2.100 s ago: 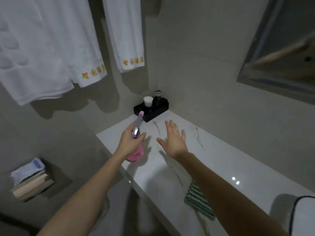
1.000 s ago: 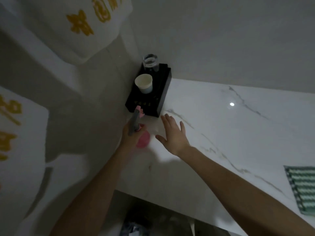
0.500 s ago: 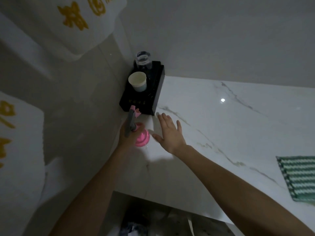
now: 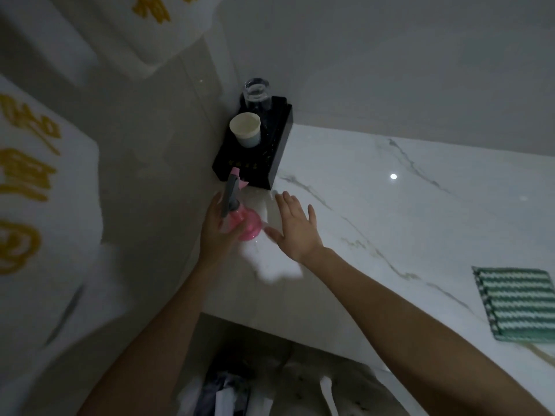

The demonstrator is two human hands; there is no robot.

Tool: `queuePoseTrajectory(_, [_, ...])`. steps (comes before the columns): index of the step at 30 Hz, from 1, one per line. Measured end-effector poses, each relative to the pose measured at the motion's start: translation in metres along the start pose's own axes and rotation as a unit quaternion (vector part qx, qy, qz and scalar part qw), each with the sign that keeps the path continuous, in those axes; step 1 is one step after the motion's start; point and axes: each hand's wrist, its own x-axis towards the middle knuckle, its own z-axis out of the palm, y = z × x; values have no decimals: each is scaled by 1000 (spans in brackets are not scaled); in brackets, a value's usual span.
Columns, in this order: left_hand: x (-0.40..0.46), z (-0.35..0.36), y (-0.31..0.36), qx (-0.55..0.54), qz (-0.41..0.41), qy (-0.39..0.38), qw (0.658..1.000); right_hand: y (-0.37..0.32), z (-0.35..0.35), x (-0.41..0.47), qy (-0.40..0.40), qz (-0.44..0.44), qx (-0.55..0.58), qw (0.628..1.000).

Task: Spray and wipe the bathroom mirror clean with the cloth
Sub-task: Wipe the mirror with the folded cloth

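A pink spray bottle with a grey trigger head stands near the left end of the white marble counter. My left hand grips it around the neck. Just right of the bottle, my right hand hovers over the counter with its fingers spread and straight, holding nothing. A green-and-white striped cloth lies flat on the counter at the far right. The mirror is out of view.
A black tray in the corner behind the bottle carries a white cup and a clear glass. White towels with gold lettering hang on the left wall. Below the counter edge is dim clutter.
The camera dropped and moved closer to the corner; the mirror left the view. My left hand lowered the bottle toward the counter beside the tray. The right hand stayed spread beside it.
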Motion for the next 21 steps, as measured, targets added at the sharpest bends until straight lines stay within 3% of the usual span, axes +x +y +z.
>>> queuePoseTrajectory(4, [-33, 9, 3, 1, -39, 46, 998, 8, -6, -18, 3, -11, -12, 1000])
queuePoseTrajectory(10, [-105, 76, 29, 101, -67, 169, 978, 66, -29, -74, 20, -34, -44, 998])
queuePoseTrajectory(16, [-152, 216, 68, 131, 62, 31, 989, 208, -76, -158, 48, 25, -90, 994])
queuePoseTrajectory(21, [-180, 323, 103, 172, 159, -99, 967, 294, -98, -220, 24, 75, -91, 993])
